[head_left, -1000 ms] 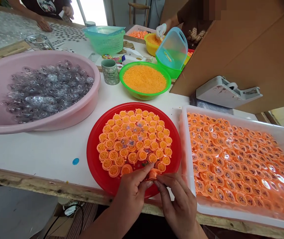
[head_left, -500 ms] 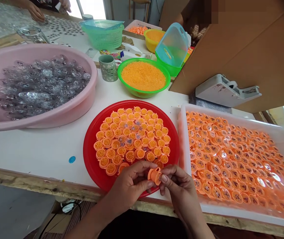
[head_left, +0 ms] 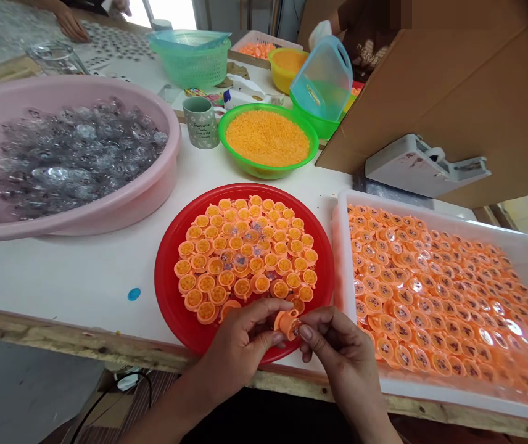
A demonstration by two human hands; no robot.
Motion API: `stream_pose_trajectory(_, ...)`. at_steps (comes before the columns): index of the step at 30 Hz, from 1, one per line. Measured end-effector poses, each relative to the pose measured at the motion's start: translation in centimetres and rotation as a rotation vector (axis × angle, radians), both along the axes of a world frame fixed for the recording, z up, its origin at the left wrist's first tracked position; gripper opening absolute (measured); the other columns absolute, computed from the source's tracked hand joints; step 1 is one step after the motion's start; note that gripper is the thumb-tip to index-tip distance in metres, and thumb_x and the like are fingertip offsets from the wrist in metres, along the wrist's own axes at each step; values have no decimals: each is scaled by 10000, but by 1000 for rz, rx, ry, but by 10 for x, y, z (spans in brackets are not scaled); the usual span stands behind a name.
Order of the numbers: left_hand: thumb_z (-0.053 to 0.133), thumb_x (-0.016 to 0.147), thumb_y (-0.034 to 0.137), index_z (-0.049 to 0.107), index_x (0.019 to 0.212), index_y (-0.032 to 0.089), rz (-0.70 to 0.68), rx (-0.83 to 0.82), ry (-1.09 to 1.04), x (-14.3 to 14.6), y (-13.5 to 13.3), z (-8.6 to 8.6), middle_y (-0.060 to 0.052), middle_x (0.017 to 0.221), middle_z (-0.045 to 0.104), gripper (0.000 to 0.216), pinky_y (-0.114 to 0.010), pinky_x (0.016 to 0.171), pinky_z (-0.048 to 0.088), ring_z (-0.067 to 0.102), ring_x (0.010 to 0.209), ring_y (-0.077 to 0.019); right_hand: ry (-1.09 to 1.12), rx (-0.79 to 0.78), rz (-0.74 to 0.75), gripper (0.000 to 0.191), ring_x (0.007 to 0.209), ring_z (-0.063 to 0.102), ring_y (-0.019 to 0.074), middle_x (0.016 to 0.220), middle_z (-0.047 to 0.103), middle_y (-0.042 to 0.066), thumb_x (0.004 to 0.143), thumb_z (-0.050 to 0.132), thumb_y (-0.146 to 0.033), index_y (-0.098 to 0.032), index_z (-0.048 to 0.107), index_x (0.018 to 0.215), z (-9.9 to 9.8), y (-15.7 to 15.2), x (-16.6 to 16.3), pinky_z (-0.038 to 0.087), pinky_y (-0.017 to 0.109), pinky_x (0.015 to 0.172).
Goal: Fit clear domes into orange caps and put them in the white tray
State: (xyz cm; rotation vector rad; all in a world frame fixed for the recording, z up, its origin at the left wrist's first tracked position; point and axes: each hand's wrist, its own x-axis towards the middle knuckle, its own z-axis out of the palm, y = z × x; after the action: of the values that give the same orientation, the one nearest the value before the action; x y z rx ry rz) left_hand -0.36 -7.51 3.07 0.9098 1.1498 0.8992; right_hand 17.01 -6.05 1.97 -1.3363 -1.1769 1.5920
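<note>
Above the near edge of the red round tray point(head_left: 165, 296), a small orange toy cup point(head_left: 286, 323) lies on its side between my hands. My left hand point(head_left: 245, 333) is closed around its wide base, thumb below and index finger above. The fingertips of my right hand point(head_left: 338, 345) pinch at its mouth, where a bit of clear printed cap point(head_left: 297, 328) shows; the fingers hide most of it. Many orange toy cups point(head_left: 206, 283) filled with orange beads stand upright on the red tray. Several clear printed caps point(head_left: 240, 264) lie among them.
At right, a white tray point(head_left: 345, 259) holds capped orange cups. A pink tub point(head_left: 171, 166) of clear printed caps stands left. Behind are a green bowl point(head_left: 313, 145) of orange beads, a mug point(head_left: 200, 126) and a cardboard panel point(head_left: 412, 92). A co-worker's hand point(head_left: 72, 23) rests far left.
My right fingers have shifted slightly at the cup's mouth, and the cup has turned a little. At the back right, a co-worker's hand with something white has come into view.
</note>
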Motion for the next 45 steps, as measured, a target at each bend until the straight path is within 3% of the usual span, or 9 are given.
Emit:
stream_pose_trajectory(4, 580, 857, 167, 654, 1176, 230, -24, 52, 68, -3, -3, 3, -44, 1170, 696, 334, -294, 972, 507, 645, 1094, -193, -117, 97, 32, 81, 518, 559, 108, 649, 611, -25, 840, 689, -292, -216, 680, 867, -3, -2, 1, 482, 224, 503)
stream_pose_trajectory(9, 675, 816, 204, 633, 1198, 256, 14, -9, -29, -1, -6, 4, -31, 1233, 669, 388, -262, 933, 531, 642, 1098, -190, -300, 332, 102, 67, 626, 603, 132, 758, 649, -1, 883, 626, -217, -224, 677, 839, 0, -4, -2, 489, 239, 579)
stream_pose_trajectory(13, 667, 839, 215, 685, 1122, 248, 88, 37, 39, 1, -7, 1, -12, 1115, 718, 286, -244, 954, 508, 661, 1035, -168, -346, 448, 118, 76, 714, 633, 147, 812, 669, 3, 892, 610, -174, -234, 655, 882, 0, -6, -5, 503, 239, 625)
stream_pose_trajectory(21, 689, 826, 203, 692, 1087, 282, 150, 92, -54, 5, -13, -3, 29, 976, 729, 272, -164, 806, 546, 681, 888, -120, -439, 720, 29, 227, 779, 641, 152, 868, 661, 20, 875, 562, -43, -230, 645, 973, 1, -12, -11, 510, 242, 675)
stream_pose_trajectory(29, 727, 791, 195, 690, 1059, 291, 128, 49, -71, 1, -13, -4, 36, 962, 723, 287, -194, 812, 554, 686, 896, -137, -313, 615, 80, 190, 685, 609, 106, 838, 630, -7, 892, 572, -57, -223, 633, 962, 3, -9, -10, 505, 200, 598)
stream_pose_trajectory(37, 613, 890, 274, 644, 1187, 305, -19, 195, 184, -6, -13, -3, -9, 1129, 707, 300, -276, 947, 524, 658, 1050, -189, -384, 726, 56, 205, 751, 604, 99, 835, 624, 1, 860, 581, -6, -187, 638, 937, 7, -10, -10, 490, 176, 671)
stream_pose_trajectory(45, 602, 900, 261, 612, 1220, 311, 39, 243, 203, 0, -20, -9, -18, 1171, 687, 324, -274, 953, 526, 642, 1089, -194, -479, 815, 27, 261, 840, 615, 121, 903, 635, 23, 872, 523, 9, -193, 602, 1017, 0, -21, -12, 494, 189, 746)
